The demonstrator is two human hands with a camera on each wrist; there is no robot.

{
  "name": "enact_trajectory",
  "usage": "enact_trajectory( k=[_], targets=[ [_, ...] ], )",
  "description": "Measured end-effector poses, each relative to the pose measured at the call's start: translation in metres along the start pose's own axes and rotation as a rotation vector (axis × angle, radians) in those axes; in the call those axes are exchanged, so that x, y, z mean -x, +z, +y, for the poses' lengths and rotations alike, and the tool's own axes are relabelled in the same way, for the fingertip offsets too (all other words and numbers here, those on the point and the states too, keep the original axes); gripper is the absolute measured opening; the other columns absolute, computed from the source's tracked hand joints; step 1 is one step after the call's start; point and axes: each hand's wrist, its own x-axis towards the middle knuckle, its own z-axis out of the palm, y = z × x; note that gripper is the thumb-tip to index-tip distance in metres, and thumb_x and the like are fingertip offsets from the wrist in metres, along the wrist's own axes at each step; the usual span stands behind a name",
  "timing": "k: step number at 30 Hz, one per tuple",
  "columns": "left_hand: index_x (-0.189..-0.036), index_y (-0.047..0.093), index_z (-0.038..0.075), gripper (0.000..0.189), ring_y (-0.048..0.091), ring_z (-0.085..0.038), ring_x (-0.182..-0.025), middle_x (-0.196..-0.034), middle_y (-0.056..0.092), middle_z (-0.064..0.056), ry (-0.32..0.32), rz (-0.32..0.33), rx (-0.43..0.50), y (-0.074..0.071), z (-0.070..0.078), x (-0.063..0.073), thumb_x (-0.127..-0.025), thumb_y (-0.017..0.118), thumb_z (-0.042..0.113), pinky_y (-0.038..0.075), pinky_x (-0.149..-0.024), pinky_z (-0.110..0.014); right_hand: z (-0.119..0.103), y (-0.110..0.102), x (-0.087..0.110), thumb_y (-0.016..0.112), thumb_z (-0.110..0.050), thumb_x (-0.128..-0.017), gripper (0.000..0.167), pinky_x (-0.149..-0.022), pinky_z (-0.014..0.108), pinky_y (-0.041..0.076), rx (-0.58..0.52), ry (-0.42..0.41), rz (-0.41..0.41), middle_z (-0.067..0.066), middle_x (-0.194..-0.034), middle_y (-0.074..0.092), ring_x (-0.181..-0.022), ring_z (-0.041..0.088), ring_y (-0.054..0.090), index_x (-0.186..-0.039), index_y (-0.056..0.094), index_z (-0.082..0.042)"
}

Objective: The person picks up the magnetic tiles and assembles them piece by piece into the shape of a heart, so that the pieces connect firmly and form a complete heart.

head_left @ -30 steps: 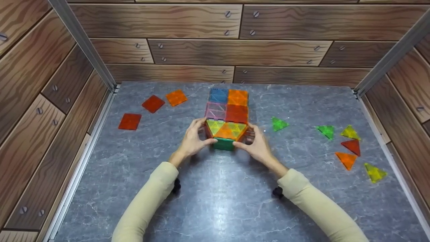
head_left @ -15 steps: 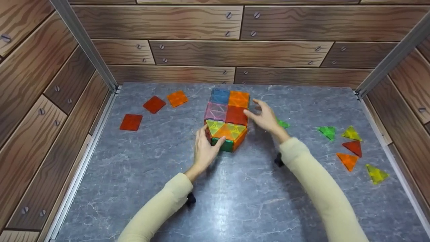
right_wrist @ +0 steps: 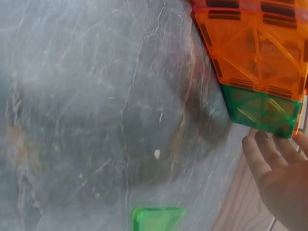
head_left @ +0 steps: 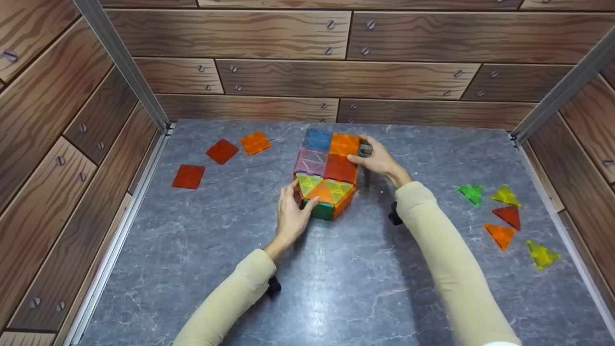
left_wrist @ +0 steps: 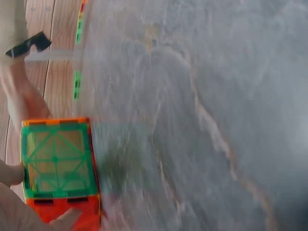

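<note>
A boxy structure of see-through magnetic tiles [head_left: 314, 161] stands on the grey table. Its top shows blue, orange, pink and red squares, with yellow and orange triangles at the tapered near end. My left hand [head_left: 291, 215] holds the near left corner, thumb by the green front tile [left_wrist: 55, 159], fingers along the left side. At the far right side, my right hand [head_left: 379, 156] grips the structure with its thumb at the edge of the red top square. The right wrist view has its fingers [right_wrist: 260, 159] at a green side tile [right_wrist: 262, 110].
Loose red squares [head_left: 188, 176] and an orange square [head_left: 255, 142] lie to the left. Several loose triangles, such as an orange one [head_left: 499, 235], lie to the right. A green triangle [right_wrist: 156, 219] shows in the right wrist view. Wood-patterned walls [head_left: 283, 77] border the table.
My right hand has let go of the near right corner and moved away to the far right side, taking hold there. My left hand has slid slightly right along the near corner.
</note>
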Motion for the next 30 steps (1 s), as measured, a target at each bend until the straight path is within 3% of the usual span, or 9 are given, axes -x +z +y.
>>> enact_trajectory(
  k=[6,10,13,16,19,21,26,30],
  targets=[
    [-0.151,0.052,0.002,0.069,0.063,-0.038,-0.131,-0.139,0.059,-0.022,0.001,-0.118,0.077,-0.018,-0.009,-0.020,-0.094,0.081,0.027,0.059,-0.105,-0.047,0.009,-0.001,0.009,0.077,-0.040,-0.097,0.092,-0.120,0.058,0.044,0.014,-0.051,0.060,0.022,-0.168,0.033,-0.151,0.042,0.043,-0.164,0.026,-0.005],
    [-0.153,0.051,0.003,0.068,0.060,-0.041,-0.137,-0.148,0.057,-0.023,-0.009,-0.201,0.134,-0.032,-0.018,-0.035,-0.095,0.080,0.023,0.056,-0.108,-0.050,0.012,0.002,0.016,0.076,-0.045,-0.096,0.095,-0.120,0.058,0.043,0.044,-0.034,0.102,0.023,-0.169,0.031,-0.151,0.043,0.043,-0.166,0.025,-0.006],
    [-0.152,0.052,0.003,0.065,0.060,-0.040,-0.138,-0.152,0.056,-0.022,-0.030,-0.223,0.155,-0.040,-0.023,-0.045,-0.095,0.079,0.020,0.054,-0.111,-0.049,0.013,0.004,0.019,0.076,-0.049,-0.095,0.098,-0.119,0.058,0.045,0.069,-0.025,0.125,0.025,-0.168,0.031,-0.149,0.043,0.044,-0.166,0.026,-0.005],
    [-0.150,0.056,0.003,0.059,0.063,-0.038,-0.135,-0.151,0.060,-0.020,-0.037,-0.198,0.149,-0.045,-0.025,-0.051,-0.096,0.077,0.017,0.055,-0.111,-0.048,0.014,0.006,0.023,0.077,-0.051,-0.093,0.096,-0.115,0.058,0.049,0.079,-0.016,0.166,0.027,-0.162,0.038,-0.144,0.043,0.050,-0.164,0.032,-0.003],
    [-0.146,0.059,0.001,0.055,0.066,-0.038,-0.130,-0.144,0.064,-0.021,-0.009,-0.147,0.093,-0.045,-0.022,-0.049,-0.097,0.077,0.019,0.057,-0.108,-0.048,0.017,0.008,0.027,0.079,-0.052,-0.091,0.091,-0.111,0.055,0.053,0.095,-0.010,0.218,0.025,-0.153,0.049,-0.137,0.041,0.057,-0.158,0.041,-0.003],
    [-0.146,0.058,-0.001,0.063,0.065,-0.039,-0.130,-0.142,0.064,-0.023,0.018,-0.130,0.027,-0.043,-0.020,-0.042,-0.094,0.081,0.027,0.056,-0.110,-0.049,0.018,0.010,0.029,0.080,-0.054,-0.090,0.091,-0.111,0.054,0.053,0.123,-0.003,0.246,0.023,-0.150,0.052,-0.135,0.040,0.059,-0.156,0.044,-0.003],
    [-0.157,0.044,0.000,0.107,0.054,-0.042,-0.140,-0.152,0.052,-0.024,0.049,-0.171,-0.130,-0.034,-0.014,-0.028,-0.076,0.094,0.048,0.045,-0.119,-0.057,0.022,0.015,0.034,0.079,-0.056,-0.090,0.091,-0.111,0.054,0.053,0.150,-0.007,0.281,0.023,-0.149,0.055,-0.133,0.039,0.061,-0.156,0.046,-0.004],
    [-0.160,0.040,0.003,0.110,0.051,-0.042,-0.143,-0.156,0.048,-0.023,0.042,-0.190,-0.155,-0.033,-0.017,-0.031,-0.075,0.095,0.047,0.043,-0.121,-0.058,0.023,0.018,0.038,0.079,-0.057,-0.089,0.090,-0.110,0.054,0.053,0.162,-0.013,0.312,0.024,-0.146,0.056,-0.130,0.040,0.062,-0.153,0.047,-0.002]
  ],
)
